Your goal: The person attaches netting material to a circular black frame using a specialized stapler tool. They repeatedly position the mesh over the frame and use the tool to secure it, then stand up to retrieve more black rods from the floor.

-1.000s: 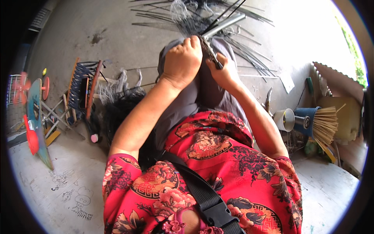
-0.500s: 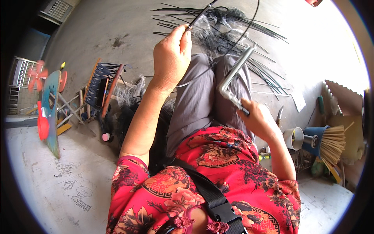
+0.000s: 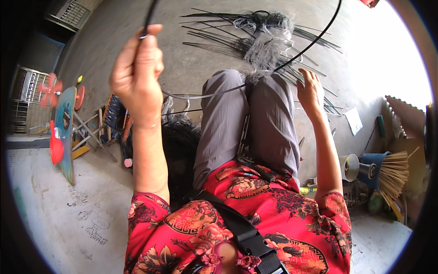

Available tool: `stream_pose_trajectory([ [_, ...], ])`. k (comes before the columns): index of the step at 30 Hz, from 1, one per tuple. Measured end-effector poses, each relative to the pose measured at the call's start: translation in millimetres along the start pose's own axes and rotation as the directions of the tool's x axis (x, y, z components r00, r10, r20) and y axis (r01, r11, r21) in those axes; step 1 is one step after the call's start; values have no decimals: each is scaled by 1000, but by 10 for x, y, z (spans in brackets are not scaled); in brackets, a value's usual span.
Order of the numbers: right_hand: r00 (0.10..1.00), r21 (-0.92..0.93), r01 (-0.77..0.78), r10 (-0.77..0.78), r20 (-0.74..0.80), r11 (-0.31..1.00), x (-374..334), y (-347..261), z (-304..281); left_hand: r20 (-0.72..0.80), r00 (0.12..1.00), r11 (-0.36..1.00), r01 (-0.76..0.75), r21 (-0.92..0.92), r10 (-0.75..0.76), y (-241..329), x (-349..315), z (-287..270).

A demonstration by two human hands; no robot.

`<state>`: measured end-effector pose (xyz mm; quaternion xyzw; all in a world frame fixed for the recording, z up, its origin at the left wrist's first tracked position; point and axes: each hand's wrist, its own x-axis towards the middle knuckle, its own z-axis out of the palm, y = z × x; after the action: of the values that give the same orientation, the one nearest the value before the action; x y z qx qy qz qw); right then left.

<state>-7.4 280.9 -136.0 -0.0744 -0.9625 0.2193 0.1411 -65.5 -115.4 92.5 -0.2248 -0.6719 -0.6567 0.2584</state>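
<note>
My left hand point(image 3: 141, 77) is raised at the left, its fingers closed on a thin black rod. The rod point(image 3: 315, 42) runs out of the top of the view and comes back down on the right as a curve. Its lower, greyer stretch crosses above my knees towards my left wrist. A small shiny spot shows on the rod at my left fingertips. My right hand point(image 3: 312, 93) is beside my right knee, open and holding nothing, with its fingers stretched upwards. Between my thighs lies a narrow metallic thing point(image 3: 244, 132), mostly hidden.
Black rods point(image 3: 212, 40) and clear netting point(image 3: 269, 39) lie on the concrete floor ahead. More dark netting point(image 3: 175, 141) is left of my legs. A blue bucket point(image 3: 369, 171) of wooden sticks stands at right. A folding stool point(image 3: 116, 114) and a painted board point(image 3: 67, 132) are at left.
The angled metal tool has left my right hand, which has moved up and opened. My left hand has shifted left with the rod, and the rod's curve has swung wider.
</note>
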Motion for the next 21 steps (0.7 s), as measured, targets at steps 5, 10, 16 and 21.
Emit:
stream_pose_trajectory([
  [5, 926, -254, -17, 111, 361, 967, 287, 977, 846, -83, 994, 991, -82, -102, 74, 452, 158, -7],
  [10, 791, -133, -174, 219, 571, 976, 39, 1091, 1142, -163, 986, 986, -73, -148, 48, 591, 223, -225],
  [16, 761, 128, -382, 233, 606, 915, -7, 1098, 1197, -266, 964, 988, -65, -141, 25, 595, 360, -235],
  [21, 790, 511, -574, 270, 550, 639, 148, 1219, 1102, -280, 959, 988, -8, -155, -36, 326, 404, -174],
])
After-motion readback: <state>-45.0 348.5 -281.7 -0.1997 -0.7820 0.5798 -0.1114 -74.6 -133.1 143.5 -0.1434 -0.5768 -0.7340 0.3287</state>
